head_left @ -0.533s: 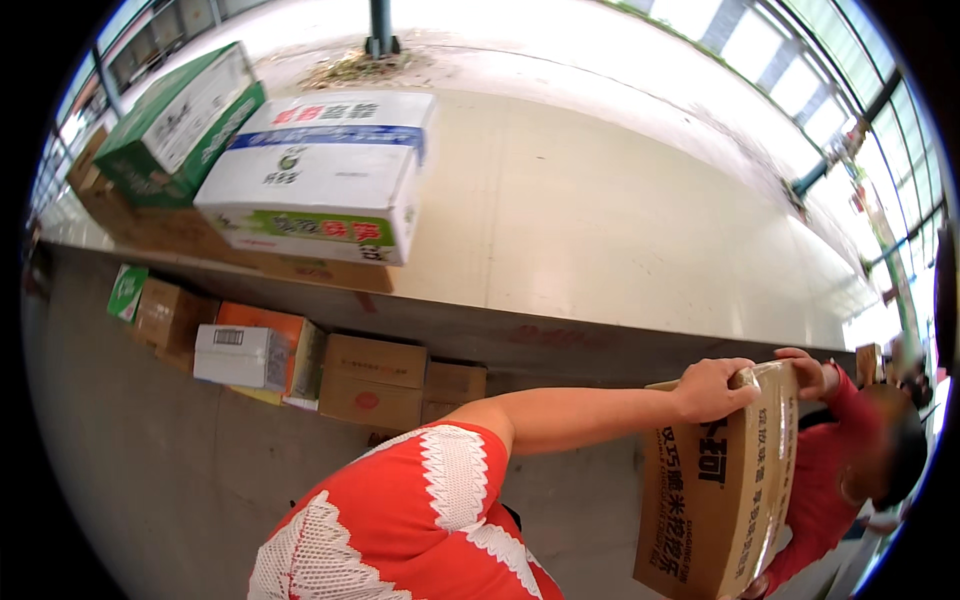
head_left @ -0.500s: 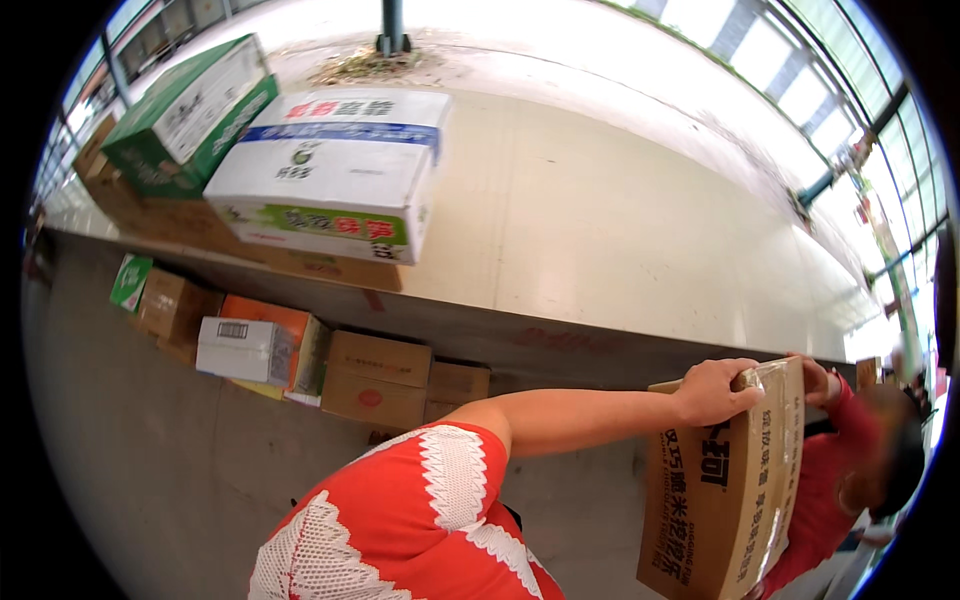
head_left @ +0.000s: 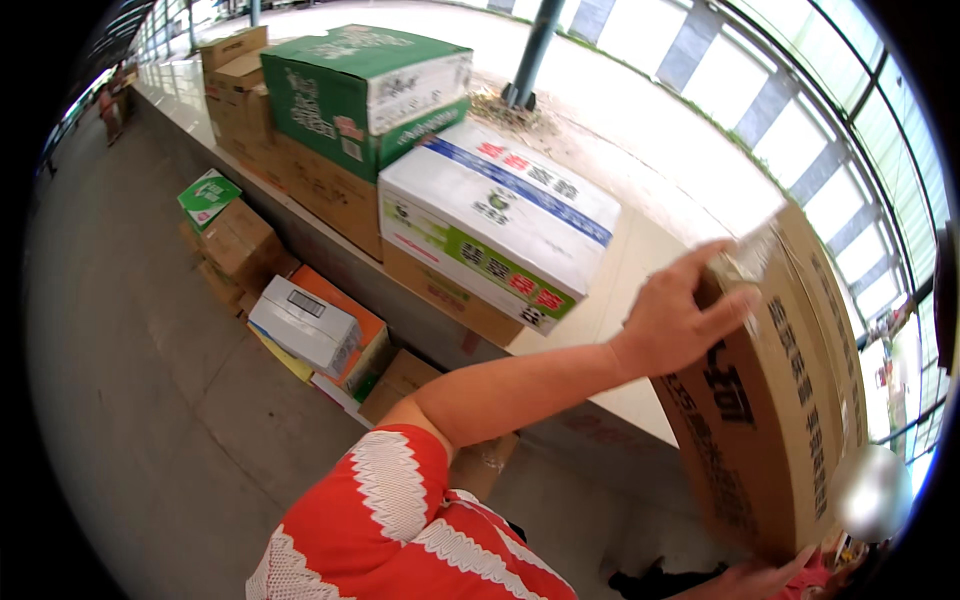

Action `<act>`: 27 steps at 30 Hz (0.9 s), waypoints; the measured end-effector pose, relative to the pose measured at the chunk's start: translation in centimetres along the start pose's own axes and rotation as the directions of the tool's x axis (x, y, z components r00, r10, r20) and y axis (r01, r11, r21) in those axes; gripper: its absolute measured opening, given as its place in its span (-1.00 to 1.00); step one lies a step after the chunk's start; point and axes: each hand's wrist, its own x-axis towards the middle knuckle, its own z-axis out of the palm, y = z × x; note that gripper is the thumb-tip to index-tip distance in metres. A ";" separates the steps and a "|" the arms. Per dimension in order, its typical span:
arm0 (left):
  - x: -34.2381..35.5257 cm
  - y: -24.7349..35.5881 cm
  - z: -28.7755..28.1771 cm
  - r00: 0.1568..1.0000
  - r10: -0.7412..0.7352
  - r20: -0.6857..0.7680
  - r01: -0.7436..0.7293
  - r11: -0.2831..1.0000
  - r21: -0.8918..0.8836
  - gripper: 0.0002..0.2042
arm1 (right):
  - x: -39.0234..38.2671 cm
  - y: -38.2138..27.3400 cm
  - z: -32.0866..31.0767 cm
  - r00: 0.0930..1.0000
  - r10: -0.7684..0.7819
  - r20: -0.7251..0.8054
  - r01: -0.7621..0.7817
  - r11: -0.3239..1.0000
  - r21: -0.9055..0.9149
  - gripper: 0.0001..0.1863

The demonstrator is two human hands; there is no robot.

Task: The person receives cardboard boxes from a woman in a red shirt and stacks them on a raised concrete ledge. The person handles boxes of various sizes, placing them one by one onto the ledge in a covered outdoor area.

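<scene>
With the left hand (head_left: pixel 672 325) gripping the brown carton's (head_left: pixel 775 400) top corner and the right hand (head_left: pixel 752 578) spread under it, she'd best keep it level as it goes onto the ledge (head_left: pixel 610 310)

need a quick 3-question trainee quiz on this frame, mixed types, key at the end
1. True or false: the left hand grips the top end of the big brown carton.
2. The white carton on the ledge rests on: A) a flat brown box B) the green carton C) bare floor.
3. Fill in: on the floor, the small white box lies on an ___ box.
Key: 1 true; 2 A; 3 orange.
</scene>
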 end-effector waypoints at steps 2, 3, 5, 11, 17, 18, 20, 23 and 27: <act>2.0 1.5 -4.4 0.995 0.047 -0.083 -0.048 0.999 -0.014 -0.41 | 0.7 -1.6 5.5 0.998 -0.031 0.051 0.028 0.998 0.059 -0.53; 2.7 2.3 -6.7 0.990 0.048 -0.133 -0.049 0.999 -0.009 -0.42 | 0.0 -2.6 7.9 0.996 -0.046 0.076 0.040 0.996 0.086 -0.53; 4.5 3.9 -11.1 0.967 0.116 -0.227 -0.105 0.993 0.058 -0.47 | -2.0 -5.1 12.5 0.981 -0.113 0.157 0.095 0.988 0.118 -0.55; 7.4 8.0 -22.5 0.917 -0.042 -0.396 0.059 0.998 0.032 -0.60 | -6.8 -11.0 26.1 0.914 -0.156 0.375 -0.011 0.914 0.407 -0.57; 9.7 7.6 -29.7 0.865 -0.045 -0.501 0.228 0.922 0.312 -0.51 | -10.7 -12.5 35.1 0.844 0.033 0.535 -0.326 0.824 0.464 -0.54; 9.9 7.4 -30.7 0.867 -0.018 -0.498 0.275 0.851 0.448 -0.47 | -11.6 -12.3 36.4 0.834 0.090 0.544 -0.360 0.836 0.414 -0.53; 10.1 6.7 -32.2 0.856 0.015 -0.517 0.366 0.689 0.625 -0.40 | -12.4 -11.6 38.2 0.819 0.013 0.573 -0.276 0.885 0.375 -0.49; 10.8 5.1 -32.7 0.858 0.014 -0.513 0.304 0.791 0.531 -0.36 | -12.1 -10.7 39.8 0.848 0.040 0.528 -0.235 0.922 0.308 -0.43; 11.7 2.8 -33.0 0.859 0.076 -0.506 0.232 0.823 0.519 -0.33 | -11.9 -10.0 40.0 0.841 0.053 0.539 -0.259 0.913 0.314 -0.43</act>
